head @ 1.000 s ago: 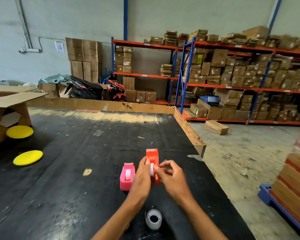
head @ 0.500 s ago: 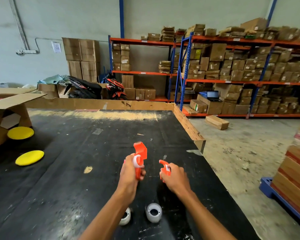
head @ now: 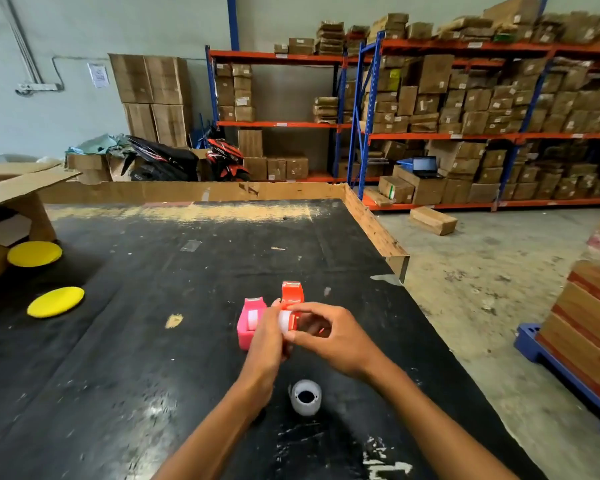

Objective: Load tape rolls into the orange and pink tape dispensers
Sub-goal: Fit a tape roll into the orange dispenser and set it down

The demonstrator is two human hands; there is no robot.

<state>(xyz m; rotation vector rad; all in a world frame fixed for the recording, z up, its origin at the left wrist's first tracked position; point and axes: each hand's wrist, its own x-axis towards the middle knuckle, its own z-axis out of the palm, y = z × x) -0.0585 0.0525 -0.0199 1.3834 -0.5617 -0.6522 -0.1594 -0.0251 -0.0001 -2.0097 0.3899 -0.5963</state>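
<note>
The orange tape dispenser (head: 292, 295) is just above the black table, held between both hands. My left hand (head: 266, 342) grips its left side. My right hand (head: 331, 336) pinches it from the right, fingertips on the white tape roll (head: 284, 321) seated in it; a bit of orange shows under those fingers. The pink tape dispenser (head: 251, 322) stands on the table right beside my left hand, with a white roll showing in it. A spare white tape roll (head: 305, 397) lies on the table between my forearms.
Two yellow discs (head: 55, 301) (head: 34, 253) lie at the left near an open cardboard box (head: 18, 188). A wooden rim (head: 374, 230) borders the table's far and right sides. Beyond the right edge are concrete floor, shelves of cartons and a blue pallet (head: 561, 368).
Half a second ago my hands were apart, left holding the orange body with the roll, right an orange piece. They have come back together at the dispenser, lower, beside the pink one.
</note>
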